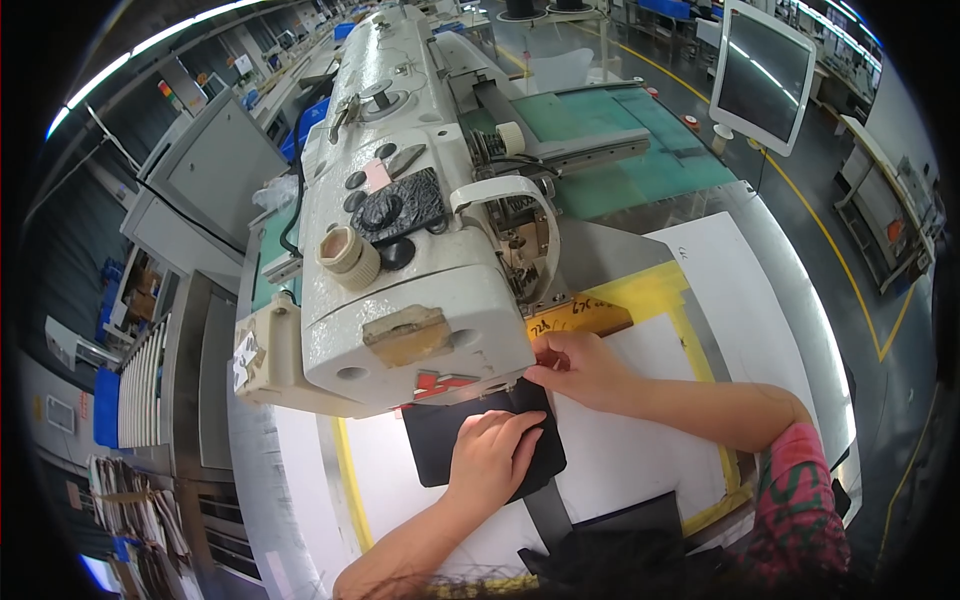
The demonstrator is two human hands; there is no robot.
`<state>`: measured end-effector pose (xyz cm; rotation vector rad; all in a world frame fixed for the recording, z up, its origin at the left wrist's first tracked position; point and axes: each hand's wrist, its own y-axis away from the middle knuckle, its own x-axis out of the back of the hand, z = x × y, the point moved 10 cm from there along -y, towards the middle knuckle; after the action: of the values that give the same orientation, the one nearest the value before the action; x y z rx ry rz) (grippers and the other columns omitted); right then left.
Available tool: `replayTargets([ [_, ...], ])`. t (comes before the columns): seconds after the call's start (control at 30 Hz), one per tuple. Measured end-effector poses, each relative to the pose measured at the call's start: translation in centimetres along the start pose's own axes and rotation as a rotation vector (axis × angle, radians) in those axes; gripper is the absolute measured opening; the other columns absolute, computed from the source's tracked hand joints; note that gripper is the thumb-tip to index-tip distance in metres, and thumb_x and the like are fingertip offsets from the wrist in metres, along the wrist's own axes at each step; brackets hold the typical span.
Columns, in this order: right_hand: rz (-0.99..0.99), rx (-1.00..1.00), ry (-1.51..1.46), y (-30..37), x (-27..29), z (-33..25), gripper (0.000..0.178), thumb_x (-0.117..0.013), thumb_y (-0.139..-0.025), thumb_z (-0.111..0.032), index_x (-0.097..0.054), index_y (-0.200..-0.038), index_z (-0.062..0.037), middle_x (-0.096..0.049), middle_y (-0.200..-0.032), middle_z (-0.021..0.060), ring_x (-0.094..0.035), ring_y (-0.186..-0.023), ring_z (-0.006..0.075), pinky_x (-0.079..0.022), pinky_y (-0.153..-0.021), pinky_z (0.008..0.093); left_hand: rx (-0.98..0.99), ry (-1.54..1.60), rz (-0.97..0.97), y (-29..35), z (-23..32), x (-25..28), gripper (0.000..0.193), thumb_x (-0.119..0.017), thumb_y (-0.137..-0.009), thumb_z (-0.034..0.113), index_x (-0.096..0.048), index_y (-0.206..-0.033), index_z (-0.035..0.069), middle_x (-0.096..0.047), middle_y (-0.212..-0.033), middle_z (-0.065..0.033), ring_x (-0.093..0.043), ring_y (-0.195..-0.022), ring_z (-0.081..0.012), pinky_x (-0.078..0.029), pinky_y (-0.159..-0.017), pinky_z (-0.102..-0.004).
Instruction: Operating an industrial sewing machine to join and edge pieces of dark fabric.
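Note:
A black flat panel with rounded corners point(435, 450) lies on a white sheet under the head of a white industrial sewing machine point(420, 310). My left hand point(490, 455) rests on top of this panel, fingers laid along it and pointing right, with thumb and forefinger slightly apart. Just right of the machine head, by the needle area, is my right hand point(580, 370). Its thumb and forefinger are pinched together, the other fingers curled; what lies between the tips is too small to tell. The machine head hides the needle and the panel's far edge.
Yellow tape point(690, 325) borders the white sheet. Black fabric pieces point(625, 535) lie at the near edge, and a dark strip point(548, 515) runs from the panel. A green machine bed point(640, 150) extends behind. At the far right stands a monitor point(765, 80); stacked papers point(140, 510) are at left.

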<state>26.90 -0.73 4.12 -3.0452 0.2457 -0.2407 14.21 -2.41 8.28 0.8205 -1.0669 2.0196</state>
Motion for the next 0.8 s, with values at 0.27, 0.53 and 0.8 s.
replayTargets([
  [0.27,0.08,0.273,0.505,-0.2,-0.3,-2.7,0.015,-0.067,-0.08,-0.014,-0.056,-0.083,-0.0048,-0.058,-0.074,0.0082,-0.059,-0.071,0.0256,-0.048,-0.063,0.0373,0.183,-0.214,0.005,0.3,-1.2,0.3,0.036,-0.074,-0.075,0.017,-0.063,-0.108,0.01,-0.058,-0.106,-0.0079,-0.056,-0.096,-0.0239,-0.044,-0.077,-0.0358],
  [0.53,0.121,0.307,0.652,-0.1,-0.7,-3.1,0.007,-0.061,-0.082,-0.014,-0.056,-0.081,-0.0096,-0.057,-0.081,0.0055,-0.059,-0.079,0.0268,-0.049,-0.067,0.0387,0.043,-0.353,-0.056,0.4,-0.1,-0.6,0.047,-0.069,-0.08,0.028,-0.058,-0.119,0.004,-0.054,-0.12,-0.0153,-0.053,-0.107,-0.0299,-0.041,-0.091,-0.0385],
  [0.8,0.125,0.344,0.706,0.2,-0.9,-3.4,0.008,-0.061,-0.083,-0.015,-0.056,-0.081,-0.0094,-0.054,-0.082,0.0062,-0.058,-0.08,0.027,-0.049,-0.067,0.0388,0.044,-0.342,-0.087,0.4,-0.1,-0.7,0.05,-0.069,-0.08,0.029,-0.056,-0.121,0.004,-0.052,-0.121,-0.0178,-0.051,-0.11,-0.0318,-0.04,-0.094,-0.0405],
])
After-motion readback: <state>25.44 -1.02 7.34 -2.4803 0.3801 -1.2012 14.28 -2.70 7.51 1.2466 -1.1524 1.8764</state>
